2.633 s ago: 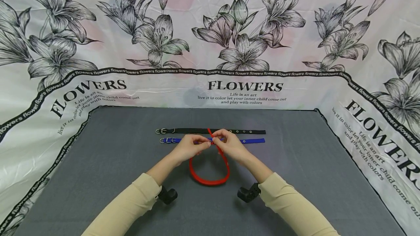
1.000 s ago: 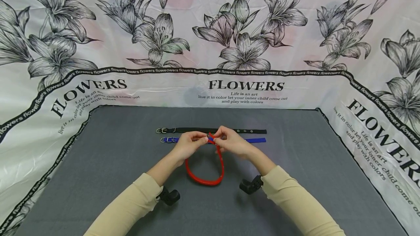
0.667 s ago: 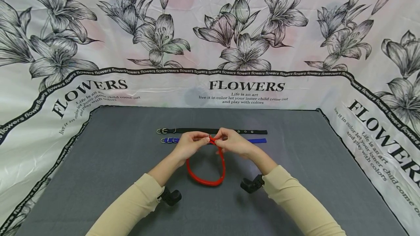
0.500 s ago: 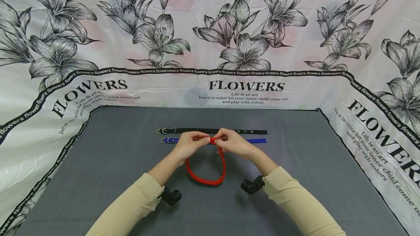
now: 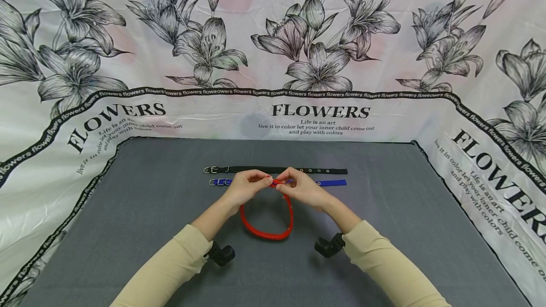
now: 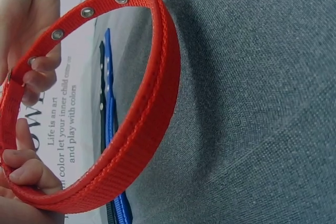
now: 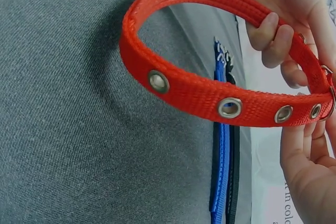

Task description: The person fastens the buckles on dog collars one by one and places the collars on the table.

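A red pet collar (image 5: 267, 236), bent into a loop, hangs from both hands above the table. My left hand (image 5: 245, 190) pinches it on the left side of the buckle area. My right hand (image 5: 306, 189) pinches the strap just to the right, its fingertips close to the left ones. Metal eyelets line the red collar (image 7: 197, 98) in the right wrist view, and part of a metal buckle (image 7: 328, 80) shows between the hands. In the left wrist view, the fingers of the left hand (image 6: 32, 174) curl round the collar's lower part. The fingertips partly hide the buckle.
Behind the hands lie a black collar (image 5: 326, 171) and a blue collar (image 5: 334, 183), stretched out parallel, buckles to the left. They rest on a grey cloth (image 5: 162, 221). A white cloth (image 5: 230, 122) with printed flowers rises behind. Each wrist wears a black camera.
The red strap end that stuck up above the fingers 2.6 s ago is now low between the fingertips. The loop has shifted slightly left. The right fingers have changed their hold on the strap.
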The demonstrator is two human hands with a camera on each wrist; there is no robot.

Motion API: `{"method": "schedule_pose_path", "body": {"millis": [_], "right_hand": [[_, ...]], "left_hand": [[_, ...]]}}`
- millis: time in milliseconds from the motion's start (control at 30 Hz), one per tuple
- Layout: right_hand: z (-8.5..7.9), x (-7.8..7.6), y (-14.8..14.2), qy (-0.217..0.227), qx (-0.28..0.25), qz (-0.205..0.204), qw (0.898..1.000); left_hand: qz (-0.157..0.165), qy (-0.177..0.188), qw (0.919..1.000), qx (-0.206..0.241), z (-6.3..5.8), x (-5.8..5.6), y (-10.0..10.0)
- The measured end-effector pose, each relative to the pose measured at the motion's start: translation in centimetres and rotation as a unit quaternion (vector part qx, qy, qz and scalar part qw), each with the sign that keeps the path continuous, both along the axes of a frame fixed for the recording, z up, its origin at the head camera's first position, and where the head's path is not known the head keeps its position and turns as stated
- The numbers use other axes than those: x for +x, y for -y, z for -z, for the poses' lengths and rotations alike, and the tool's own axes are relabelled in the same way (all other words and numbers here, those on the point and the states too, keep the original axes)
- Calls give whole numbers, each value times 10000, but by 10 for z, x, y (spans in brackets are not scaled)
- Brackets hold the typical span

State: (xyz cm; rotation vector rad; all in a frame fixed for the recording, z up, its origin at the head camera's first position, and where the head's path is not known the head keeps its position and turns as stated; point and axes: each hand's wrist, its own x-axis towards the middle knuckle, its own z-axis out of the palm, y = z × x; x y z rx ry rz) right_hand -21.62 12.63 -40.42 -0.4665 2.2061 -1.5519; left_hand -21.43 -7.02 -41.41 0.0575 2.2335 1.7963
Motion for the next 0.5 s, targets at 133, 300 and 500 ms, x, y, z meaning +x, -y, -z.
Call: {"method": "schedule_pose_path", "body": {"millis": [133,300,500], "right_hand": [[0,0,1,-33,-62,-11,10000],[1,-1,0,-58,15,100,9999],[2,-3,-2,14,72,219,9997]], "left_hand": [[-85,-31,9997,216,1,1,0],[-195,-106,9994,269,3,0,-1],[-379,-169,9978,515,4,0,-4]]}}
